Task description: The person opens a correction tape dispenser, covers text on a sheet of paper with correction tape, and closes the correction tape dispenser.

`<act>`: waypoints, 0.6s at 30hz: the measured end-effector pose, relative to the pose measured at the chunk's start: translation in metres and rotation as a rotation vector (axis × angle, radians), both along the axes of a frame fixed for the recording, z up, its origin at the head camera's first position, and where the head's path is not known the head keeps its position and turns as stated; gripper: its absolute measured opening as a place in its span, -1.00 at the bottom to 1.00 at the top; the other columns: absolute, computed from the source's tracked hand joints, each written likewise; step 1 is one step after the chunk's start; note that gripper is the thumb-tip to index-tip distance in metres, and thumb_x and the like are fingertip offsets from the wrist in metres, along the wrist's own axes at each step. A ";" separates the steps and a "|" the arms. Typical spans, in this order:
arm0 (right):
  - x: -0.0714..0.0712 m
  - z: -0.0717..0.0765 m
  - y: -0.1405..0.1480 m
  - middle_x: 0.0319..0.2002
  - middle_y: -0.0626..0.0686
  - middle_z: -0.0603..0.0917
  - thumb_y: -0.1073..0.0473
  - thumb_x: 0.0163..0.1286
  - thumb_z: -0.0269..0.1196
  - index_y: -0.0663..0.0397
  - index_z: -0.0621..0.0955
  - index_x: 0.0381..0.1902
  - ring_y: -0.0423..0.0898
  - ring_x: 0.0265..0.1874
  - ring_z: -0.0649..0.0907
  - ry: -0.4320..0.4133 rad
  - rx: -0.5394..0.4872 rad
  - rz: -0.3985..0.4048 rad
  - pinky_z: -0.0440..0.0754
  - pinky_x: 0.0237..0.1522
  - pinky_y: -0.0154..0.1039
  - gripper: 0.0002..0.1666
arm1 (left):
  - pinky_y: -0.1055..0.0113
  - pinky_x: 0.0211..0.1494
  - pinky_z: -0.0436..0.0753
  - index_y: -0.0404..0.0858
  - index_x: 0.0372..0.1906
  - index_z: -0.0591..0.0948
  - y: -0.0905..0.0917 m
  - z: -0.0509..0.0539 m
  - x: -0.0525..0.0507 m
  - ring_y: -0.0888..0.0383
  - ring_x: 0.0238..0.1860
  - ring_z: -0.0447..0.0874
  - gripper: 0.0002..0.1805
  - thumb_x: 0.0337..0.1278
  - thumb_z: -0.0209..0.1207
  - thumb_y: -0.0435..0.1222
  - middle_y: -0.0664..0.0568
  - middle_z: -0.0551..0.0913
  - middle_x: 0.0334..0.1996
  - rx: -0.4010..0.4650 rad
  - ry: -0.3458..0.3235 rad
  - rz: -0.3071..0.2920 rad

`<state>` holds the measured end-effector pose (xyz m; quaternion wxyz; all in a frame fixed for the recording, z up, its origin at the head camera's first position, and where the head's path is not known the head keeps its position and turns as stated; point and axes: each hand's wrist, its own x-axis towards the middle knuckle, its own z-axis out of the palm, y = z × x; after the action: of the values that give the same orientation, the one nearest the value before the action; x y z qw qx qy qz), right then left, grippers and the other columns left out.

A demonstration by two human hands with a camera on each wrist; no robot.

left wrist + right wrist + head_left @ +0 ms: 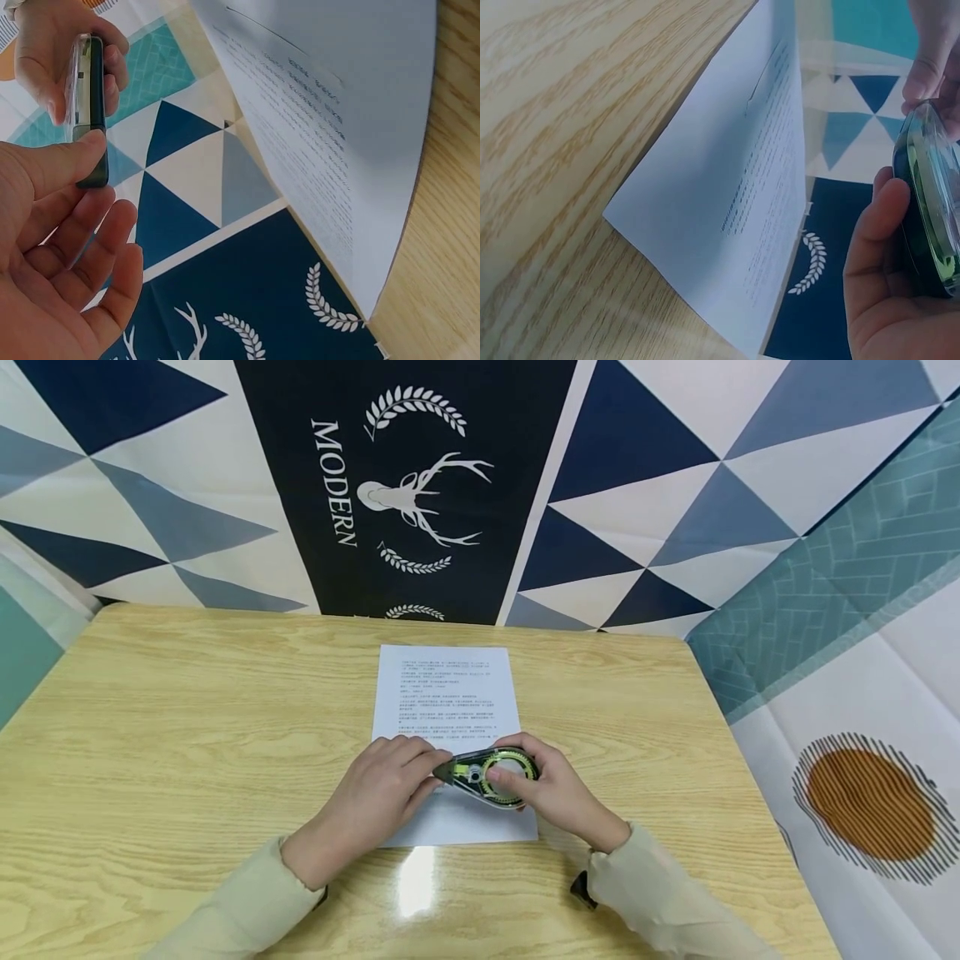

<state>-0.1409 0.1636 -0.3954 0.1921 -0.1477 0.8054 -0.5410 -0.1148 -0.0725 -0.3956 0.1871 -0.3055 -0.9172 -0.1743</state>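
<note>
A correction tape (pixel 491 777) with a clear and green body and a dark tip is held level over a printed sheet of paper (pixel 446 693). My right hand (pixel 558 789) grips its round end, thumb across the upper face. At the narrow end, my left hand (pixel 386 781) pinches the dark tip. The left wrist view shows the left thumb (pixel 90 146) and forefinger on that tip, the other fingers loosely bent below. In the right wrist view the correction tape (pixel 926 210) stands off the paper, its far end partly cut off by the frame edge.
The sheet lies on a light wood-grain table (pixel 187 735), its printed lines on the far part and a blank strip nearer me. Behind the table hangs a patterned cloth (pixel 405 485) with triangles and a deer head. A white and teal cloth (pixel 840 693) is at the right.
</note>
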 end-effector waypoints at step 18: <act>-0.001 0.005 0.005 -0.13 0.18 0.62 0.15 0.30 0.21 0.17 0.55 0.01 -0.13 -0.28 0.57 0.020 0.102 0.015 0.56 -0.28 -0.36 -0.65 | 0.31 -0.18 0.53 -0.06 -0.09 0.64 -0.003 -0.003 -0.001 0.20 -0.19 0.59 -0.71 0.03 0.30 -0.14 0.17 0.64 -0.26 0.003 -0.083 0.047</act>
<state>-0.1419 0.1683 -0.3909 0.1951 -0.1491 0.8326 -0.4965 -0.1156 -0.0750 -0.3983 0.1532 -0.2760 -0.9309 -0.1838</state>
